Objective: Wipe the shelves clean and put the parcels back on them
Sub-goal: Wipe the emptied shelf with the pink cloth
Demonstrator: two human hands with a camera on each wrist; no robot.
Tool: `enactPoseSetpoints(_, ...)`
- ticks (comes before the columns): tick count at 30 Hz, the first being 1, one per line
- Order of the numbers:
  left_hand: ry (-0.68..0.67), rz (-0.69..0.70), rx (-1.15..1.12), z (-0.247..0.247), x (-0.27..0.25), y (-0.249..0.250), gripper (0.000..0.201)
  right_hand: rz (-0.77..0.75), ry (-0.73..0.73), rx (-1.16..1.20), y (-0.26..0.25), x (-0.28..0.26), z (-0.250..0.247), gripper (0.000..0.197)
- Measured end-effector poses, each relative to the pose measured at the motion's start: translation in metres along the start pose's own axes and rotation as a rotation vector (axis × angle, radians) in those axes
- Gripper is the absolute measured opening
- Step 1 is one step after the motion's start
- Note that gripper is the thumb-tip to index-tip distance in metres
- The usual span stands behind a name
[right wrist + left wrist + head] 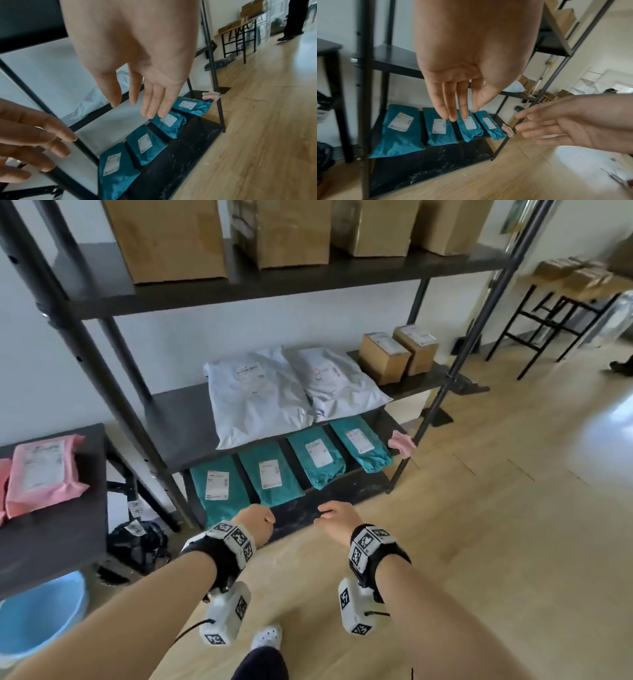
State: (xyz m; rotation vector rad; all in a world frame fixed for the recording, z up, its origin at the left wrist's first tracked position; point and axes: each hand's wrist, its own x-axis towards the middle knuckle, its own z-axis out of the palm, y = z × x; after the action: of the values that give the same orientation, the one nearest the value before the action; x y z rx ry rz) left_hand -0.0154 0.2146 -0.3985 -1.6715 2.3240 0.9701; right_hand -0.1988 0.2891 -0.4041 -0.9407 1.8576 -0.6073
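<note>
Both hands hang free in front of the black metal shelving unit [442, 378]: the left hand [255, 523] and the right hand [337, 518] each have a released grip, fingers loose and holding nothing, plain in both wrist views. Four teal plastic mailer parcels [317, 457] lie side by side on the scuffed black bottom shelf [308, 508], at twelve o'clock from the hands. On the shelf above rest two white plastic mailer bags [270, 395] and, toward two o'clock, two small brown cardboard boxes [399, 354]; larger cardboard cartons [274, 231] fill the top shelf. A crumpled pink cloth [401, 441] sits at the right end of the bottom shelf, beside the upright.

Judging by this, the restocking step is in hand and most parcels are already back. Pink plastic mailer parcels [44, 474] lie on the dark desk [51, 535] at nine o'clock, so the next move likely calls for turning left to fetch them, or wiping the white-streaked front of the bottom shelf.

Every parcel carries a white shipping label, but the print is too small to read; no brand is legible.
</note>
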Motion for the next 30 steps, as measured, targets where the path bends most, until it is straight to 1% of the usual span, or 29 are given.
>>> enactPoseSetpoints(3,-0.044,0.072,0.113,0.009,0.017,0.047,0.033,0.019,0.034,-0.021,0.022,0.006,-0.039,0.043)
enactPoseSetpoints(7,-0.110,0.140,0.218,0.023,0.057,0.098,0.030,0.061,0.076,-0.007,0.045,0.029,-0.086,0.044)
enactPoseSetpoints(9,-0.126,0.159,0.222,0.029,0.084,0.123,0.028,0.077,0.102,0.008,0.053,0.046,-0.112,0.045)
enactPoseSetpoints(11,-0.149,0.176,0.197,0.037,0.113,0.150,0.031,0.106,0.126,0.021,0.059,0.066,-0.138,0.046)
enactPoseSetpoints(14,-0.190,0.190,0.178,0.045,0.156,0.192,0.032,0.159,0.126,0.021,0.068,0.100,-0.179,0.044)
enactPoseSetpoints(16,-0.227,0.186,0.193,0.051,0.185,0.217,0.030,0.200,0.120,0.026,0.075,0.122,-0.205,0.042)
enactPoseSetpoints(18,-0.257,0.171,0.208,0.056,0.215,0.237,0.024,0.243,0.112,0.038,0.081,0.148,-0.229,0.040)
enactPoseSetpoints(19,-0.252,0.170,0.210,0.057,0.222,0.245,0.019,0.243,0.113,0.045,0.081,0.152,-0.237,0.039)
enactPoseSetpoints(21,-0.248,0.150,0.196,0.064,0.253,0.267,0.016,0.240,0.120,0.066,0.086,0.177,-0.262,0.040)
enactPoseSetpoints(25,-0.245,0.057,0.092,0.075,0.307,0.297,0.031,0.233,0.169,0.111,0.101,0.226,-0.302,0.044)
enactPoseSetpoints(30,-0.173,-0.044,-0.024,0.116,0.381,0.313,0.033,0.196,0.160,0.097,0.143,0.302,-0.341,0.044)
